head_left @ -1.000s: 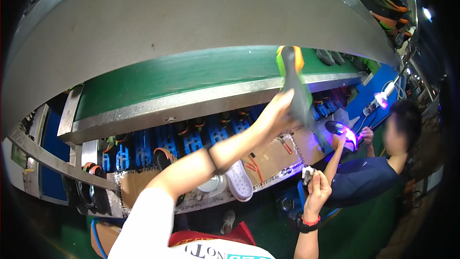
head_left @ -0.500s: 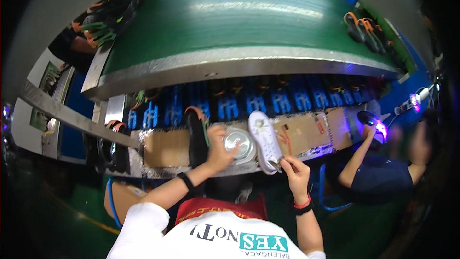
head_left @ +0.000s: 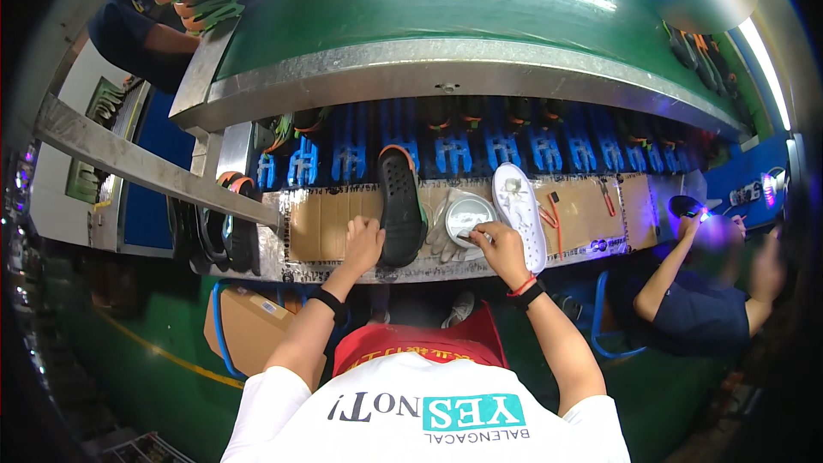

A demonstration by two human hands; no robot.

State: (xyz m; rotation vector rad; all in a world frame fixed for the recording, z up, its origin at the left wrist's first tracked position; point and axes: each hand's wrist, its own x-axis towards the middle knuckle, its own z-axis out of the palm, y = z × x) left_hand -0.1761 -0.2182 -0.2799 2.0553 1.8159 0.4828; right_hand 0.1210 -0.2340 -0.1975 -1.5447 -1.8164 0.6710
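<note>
My left hand (head_left: 365, 242), its fingers curled together, is at the left edge of a black shoe (head_left: 400, 206) with a perforated surface and orange and green trim. Whether it grips that edge is hidden. My right hand (head_left: 501, 249) is closed in a pinch at the near rim of a round whitish bowl (head_left: 468, 213). A small thin dark thing shows at its fingertips, too small to name. The bowl sits on crumpled clear plastic (head_left: 440, 244). To its right lies a white shoe sole (head_left: 523, 221) with holes, its near end partly behind my right hand.
Cardboard (head_left: 579, 214) covers the bench; a toothbrush-like brush (head_left: 552, 210) and a red tool (head_left: 607, 197) lie there. Beyond are blue racks (head_left: 453, 154) and a green conveyor belt (head_left: 411, 9). More shoes (head_left: 236, 231) stand left; a co-worker (head_left: 699, 291) sits right.
My right hand has moved left from the white sole's near end to the bowl. My left hand has left the bowl and passed to the black shoe's left side. The view has shifted.
</note>
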